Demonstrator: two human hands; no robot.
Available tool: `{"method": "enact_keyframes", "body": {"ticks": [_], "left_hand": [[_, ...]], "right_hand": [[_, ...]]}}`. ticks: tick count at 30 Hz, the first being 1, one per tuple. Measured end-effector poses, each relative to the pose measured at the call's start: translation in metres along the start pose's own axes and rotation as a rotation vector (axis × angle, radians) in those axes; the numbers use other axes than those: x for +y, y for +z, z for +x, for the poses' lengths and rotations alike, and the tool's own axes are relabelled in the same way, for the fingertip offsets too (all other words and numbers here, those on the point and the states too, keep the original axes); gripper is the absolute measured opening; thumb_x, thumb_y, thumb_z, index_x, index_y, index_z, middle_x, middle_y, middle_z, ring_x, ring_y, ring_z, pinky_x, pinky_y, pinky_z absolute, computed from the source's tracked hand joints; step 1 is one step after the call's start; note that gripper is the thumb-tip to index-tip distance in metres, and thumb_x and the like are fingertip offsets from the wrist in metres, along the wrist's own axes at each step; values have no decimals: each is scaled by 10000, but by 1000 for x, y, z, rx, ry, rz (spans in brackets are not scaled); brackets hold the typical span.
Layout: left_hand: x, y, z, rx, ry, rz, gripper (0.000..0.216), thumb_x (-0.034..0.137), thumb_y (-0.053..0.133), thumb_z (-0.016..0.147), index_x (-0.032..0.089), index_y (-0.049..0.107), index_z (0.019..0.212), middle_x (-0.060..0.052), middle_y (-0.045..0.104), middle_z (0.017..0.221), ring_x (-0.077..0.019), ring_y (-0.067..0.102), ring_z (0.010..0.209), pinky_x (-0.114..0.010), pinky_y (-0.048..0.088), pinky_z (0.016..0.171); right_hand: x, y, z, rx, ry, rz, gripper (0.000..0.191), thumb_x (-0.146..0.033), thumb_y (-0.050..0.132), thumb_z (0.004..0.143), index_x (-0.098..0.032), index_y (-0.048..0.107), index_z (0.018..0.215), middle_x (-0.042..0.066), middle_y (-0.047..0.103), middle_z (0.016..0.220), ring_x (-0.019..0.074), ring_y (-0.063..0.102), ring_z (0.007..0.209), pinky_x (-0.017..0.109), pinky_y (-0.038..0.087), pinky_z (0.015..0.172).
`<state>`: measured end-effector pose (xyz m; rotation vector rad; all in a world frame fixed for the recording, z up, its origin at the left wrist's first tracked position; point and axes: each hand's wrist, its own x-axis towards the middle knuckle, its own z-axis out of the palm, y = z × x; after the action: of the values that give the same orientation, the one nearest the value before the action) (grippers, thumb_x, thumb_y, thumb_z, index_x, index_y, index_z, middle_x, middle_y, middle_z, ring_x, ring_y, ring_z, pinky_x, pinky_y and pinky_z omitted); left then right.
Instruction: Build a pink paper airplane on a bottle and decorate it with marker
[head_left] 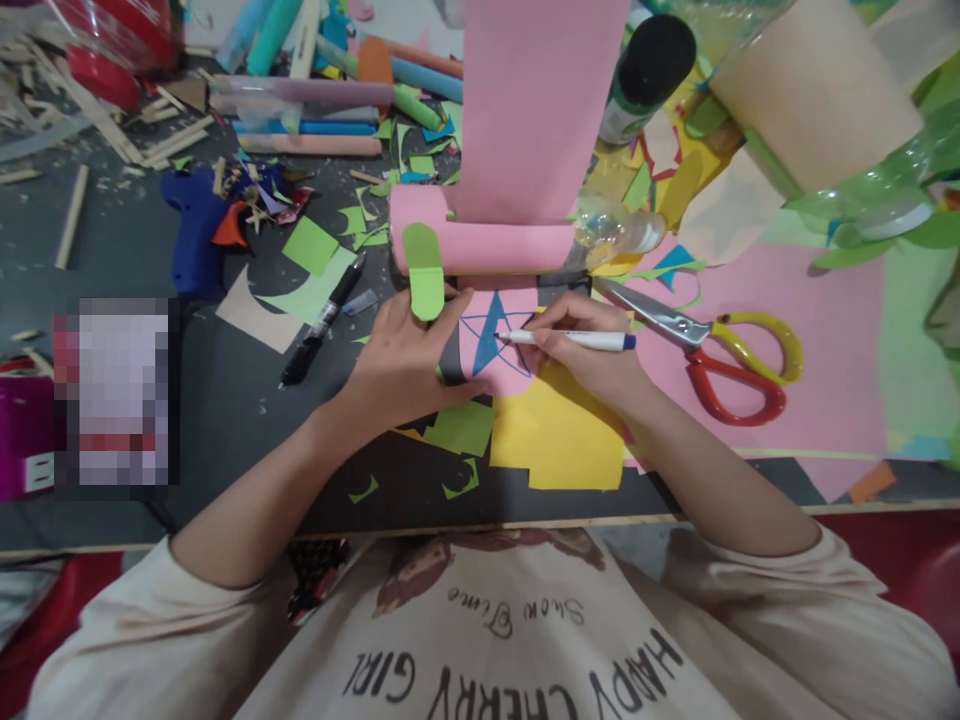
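Observation:
My right hand [581,345] is closed around a white felt-tip pen [592,340] with a blue end. The pen's tip rests on a small pink paper piece [517,370] that carries a blue star outline, partly filled in with blue. My left hand [409,345] lies spread at the left of this piece, thumb and forefinger apart against its edges. Just above stands a pink paper-wrapped roll [495,245] with a long pink strip [536,100] and a light green rounded tab [427,290]. Yellow paper [577,440] lies under my right wrist.
Scissors [697,340] with red and yellow handles lie to the right on pink paper. Left of my hands are a black marker [322,325] and a blue glue gun [196,225]. Behind are rolled papers [307,95], a black-capped bottle [649,75] and many scraps.

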<state>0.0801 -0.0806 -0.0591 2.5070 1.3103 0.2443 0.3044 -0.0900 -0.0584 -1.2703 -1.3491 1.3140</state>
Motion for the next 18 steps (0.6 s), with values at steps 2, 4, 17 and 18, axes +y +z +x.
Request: {"method": "enact_keyframes", "body": {"ticks": [2,4,17,18], "left_hand": [[0,1,-1,6,-1,8,856,586,685,820,128,432,1496,-232,536,1424,-444,487,1324,-563,367,1125],[0,1,-1,7,-4,19,846,603,661,829,138,433,1498,-224,545,1418,-440,494,1320,-563,373,1122],[5,-6,0,-41,-16,20,813,568,642,851,123,436,1500,-226,553,1413,-419,517,1274,-557,396,1101],[4,-6,0,-40,-19,15,813,565,649,847,132,434,1501,-224,551,1415,-422,510,1282,-564,390,1105]], "right_hand": [[-2,1,-1,11,14,-7,219,-363,756,792,-211,645,680,-19,678,578,124,619,518,259,483,508],[-2,1,-1,17,21,-16,203,-351,759,788,-211,653,686,-15,687,590,130,630,530,261,488,510],[-1,-1,-4,7,50,27,197,-323,752,793,-209,658,664,-8,696,603,134,631,536,269,483,507],[-1,-1,-4,6,50,20,199,-340,759,793,-210,662,678,-8,698,607,135,635,542,270,489,510]]}}
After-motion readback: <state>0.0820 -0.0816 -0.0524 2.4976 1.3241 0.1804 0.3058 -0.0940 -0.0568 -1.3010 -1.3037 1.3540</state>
